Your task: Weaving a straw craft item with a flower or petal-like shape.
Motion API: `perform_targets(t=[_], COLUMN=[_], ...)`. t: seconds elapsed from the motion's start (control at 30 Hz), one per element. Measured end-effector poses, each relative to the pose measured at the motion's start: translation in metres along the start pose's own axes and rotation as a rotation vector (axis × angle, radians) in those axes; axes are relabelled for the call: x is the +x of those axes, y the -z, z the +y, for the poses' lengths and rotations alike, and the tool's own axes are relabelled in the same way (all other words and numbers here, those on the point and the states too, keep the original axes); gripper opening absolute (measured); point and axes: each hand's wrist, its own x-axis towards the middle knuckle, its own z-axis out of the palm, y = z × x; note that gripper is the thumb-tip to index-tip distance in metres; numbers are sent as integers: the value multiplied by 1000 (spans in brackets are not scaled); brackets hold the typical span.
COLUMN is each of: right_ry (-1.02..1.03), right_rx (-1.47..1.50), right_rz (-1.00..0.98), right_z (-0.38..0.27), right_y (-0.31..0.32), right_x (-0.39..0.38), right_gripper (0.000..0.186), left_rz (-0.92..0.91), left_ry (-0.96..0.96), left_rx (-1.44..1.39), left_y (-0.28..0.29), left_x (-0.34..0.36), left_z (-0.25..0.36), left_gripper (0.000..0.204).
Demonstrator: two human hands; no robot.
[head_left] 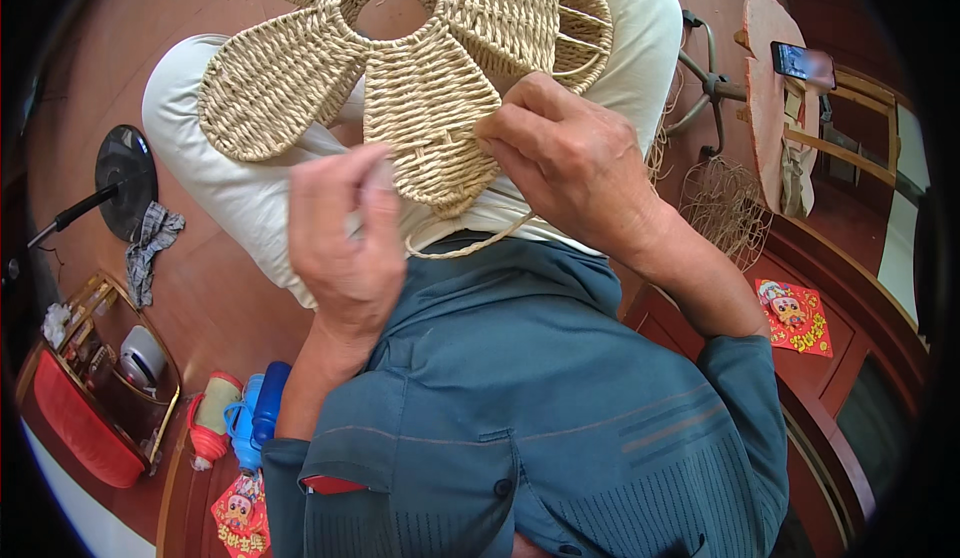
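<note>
A woven straw-coloured piece [260, 93], with several petal-like panels round an open ring, rests on my lap. My right hand [565, 158] pinches the right edge of the lower middle panel [425, 118], where a short raised strand crosses the weave. My left hand [345, 233], smeared by motion, has bent fingers at that panel's lower left; whether they grip anything is unclear. A pale twisted cord [460, 251] loops below the panel, between my hands.
A black round stand [128, 178] with a cloth, a red-padded seat [85, 428] and bottles [270, 403] are on my left. On my right are loose strands [720, 218], a metal frame [705, 88] and a board [760, 138] with a phone [790, 58].
</note>
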Motion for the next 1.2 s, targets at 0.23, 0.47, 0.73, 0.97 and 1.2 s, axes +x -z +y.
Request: perform_targets(t=[0.23, 0.47, 0.73, 0.97, 1.2], right_ry=[-233, -244, -219, -223, -46], right_rx=[258, 226, 203, 187, 94], right_rz=[-45, -52, -22, -42, 61], right_z=[3, 0, 0, -3, -4], right_y=[-6, -5, -10, -7, -12], right_x=[4, 1, 0, -1, -1], right_gripper=[12, 12, 11, 10, 10], left_rz=[-203, -303, -184, -93, -133], left_ry=[700, 869, 846, 717, 600], left_rx=[-863, -1309, -1377, -1306, -1362], left_y=[1, -12, -16, -25, -32], left_x=[8, 15, 16, 8, 6], left_z=[-13, -12, -10, -5, -16], left_gripper=[65, 57, 64, 77, 94])
